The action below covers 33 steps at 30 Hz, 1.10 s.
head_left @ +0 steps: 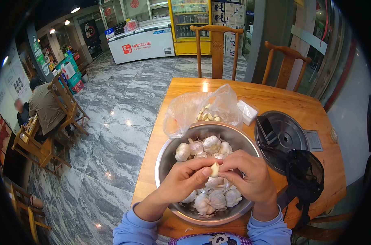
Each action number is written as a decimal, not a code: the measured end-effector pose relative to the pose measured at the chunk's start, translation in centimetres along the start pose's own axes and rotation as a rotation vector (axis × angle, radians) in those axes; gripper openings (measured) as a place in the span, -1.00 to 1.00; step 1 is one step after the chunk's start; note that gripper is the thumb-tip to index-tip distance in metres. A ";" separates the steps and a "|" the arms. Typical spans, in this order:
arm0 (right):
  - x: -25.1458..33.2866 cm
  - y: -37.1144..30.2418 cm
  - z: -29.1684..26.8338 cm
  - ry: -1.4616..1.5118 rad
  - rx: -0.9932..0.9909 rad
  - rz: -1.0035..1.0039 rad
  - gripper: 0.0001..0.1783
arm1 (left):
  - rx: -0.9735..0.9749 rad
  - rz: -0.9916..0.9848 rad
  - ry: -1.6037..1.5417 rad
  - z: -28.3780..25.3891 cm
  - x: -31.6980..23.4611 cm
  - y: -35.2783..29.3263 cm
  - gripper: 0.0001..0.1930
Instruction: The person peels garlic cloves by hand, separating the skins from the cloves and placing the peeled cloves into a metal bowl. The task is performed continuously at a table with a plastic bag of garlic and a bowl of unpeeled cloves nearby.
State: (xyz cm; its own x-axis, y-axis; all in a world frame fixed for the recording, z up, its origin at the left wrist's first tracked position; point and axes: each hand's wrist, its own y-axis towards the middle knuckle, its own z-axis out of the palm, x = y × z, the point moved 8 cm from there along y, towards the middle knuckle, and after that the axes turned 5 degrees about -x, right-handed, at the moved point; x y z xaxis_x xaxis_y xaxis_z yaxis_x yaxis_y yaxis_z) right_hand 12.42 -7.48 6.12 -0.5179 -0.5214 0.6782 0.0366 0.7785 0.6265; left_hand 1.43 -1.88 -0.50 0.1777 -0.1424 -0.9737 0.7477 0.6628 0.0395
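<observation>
From my end I've got both hands up over the near half of the wooden table (pixel 271 93), wrists just above a wide steel bowl (pixel 164 163) that sits toward the table's near-left corner. L hand (pixel 181 180) comes in from the lower L, forearm angled up & inward, palm facing R; its thumb & forefinger are pinched on a pale peeled garlic clove (pixel 214 169), w/ almost no gap besides the clove itself. R hand (pixel 253 175) comes in from the lower R, back of hand up, fingers bent, thumb & forefinger tips drawn in to the clove's R side. Can't tell from this angle if the R tips grip the clove or a scrap of skin, & its other fingers are partly hidden. So the clove's up in the air approx. over mid-bowl, btwn the two hands. Light-blue sleeves (pixel 136 226) end below both wrists.

Under the hands, unpeeled garlic bulbs (pixel 206 203) fill the bowl, some toward its far side, some toward the near side. Just past its far rim, nearer the table's far edge, there's an open clear plastic bag (pixel 179 116) w/ peeled cloves (pixel 210 117) in it; a white tissue pack (pixel 247 112) sits just R of that. Toward the table's R edge: a round metal inset (pixel 293 134), w/ a black mesh item (pixel 306 177) on its near side.
</observation>
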 end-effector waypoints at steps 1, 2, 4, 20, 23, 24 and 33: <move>0.0 0.0 0.0 0.008 0.006 -0.002 -0.80 | -0.003 0.015 0.032 0.1 -0.1 0.0 -0.64; 0.1 0.0 0.0 0.014 0.018 -0.011 -0.80 | -0.007 0.031 0.063 0.1 -0.2 0.0 -0.65; -0.1 0.0 0.0 0.039 0.042 0.018 -0.80 | -0.001 0.018 0.073 0.2 -0.2 0.1 -0.66; 0.9 -0.4 -0.6 -0.005 0.062 0.032 -0.84 | 0.022 -0.008 -0.797 -1.3 0.1 1.2 -0.75; 0.0 -0.2 -0.1 -0.053 0.144 0.030 -0.84 | 0.021 0.005 -0.769 -1.3 0.2 1.2 -0.76; -0.2 -0.2 0.0 -0.064 0.174 0.030 -0.83 | -0.005 -0.009 -0.767 -1.4 0.3 1.2 -0.77; -0.4 -0.2 0.8 0.000 -0.020 0.105 -0.70 | -0.195 0.001 -0.493 -1.5 1.0 0.7 -0.83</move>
State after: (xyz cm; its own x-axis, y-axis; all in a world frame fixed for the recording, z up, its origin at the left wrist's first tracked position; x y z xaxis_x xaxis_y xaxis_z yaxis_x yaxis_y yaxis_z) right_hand 11.89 -7.12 5.44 -0.5104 -0.4370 0.7407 0.1083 0.8218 0.5594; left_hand 1.20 -0.45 -1.78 0.4928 -0.4393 -0.7511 0.6229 0.7808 -0.0480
